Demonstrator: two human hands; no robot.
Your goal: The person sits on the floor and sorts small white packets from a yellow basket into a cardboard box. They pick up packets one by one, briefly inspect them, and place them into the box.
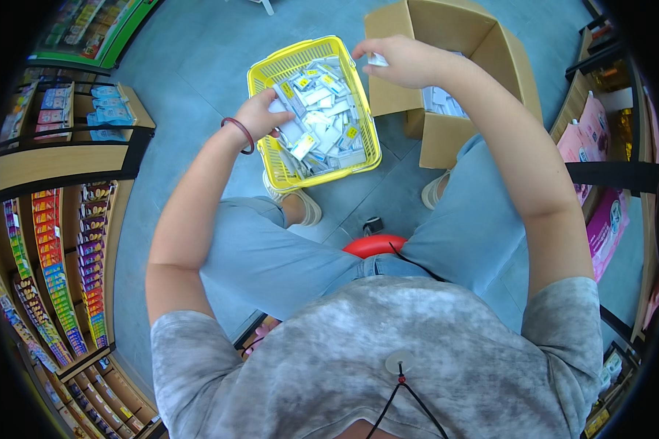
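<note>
A yellow plastic shopping basket [370,140] stands on the floor, heaped with small white rectangular tags [329,118] that look like electronic shelf labels; some have yellow panels. At its left rim, my left hand [258,116] grips a few white tags [290,129] between thumb and fingers; their exact number is hidden. My right hand [403,61] is between the basket and an open cardboard box [445,140]. One small white tag [378,60] shows in its fingers. More white tags [444,102] lie inside the box, partly covered by my right forearm.
Shelves of packaged snacks [49,258] run along the left side, with a green-framed display case [107,52] beyond. On the right, a shelf holds pink packages [587,129]. I sit on a red seat [374,245], with a caster [372,225] between my legs.
</note>
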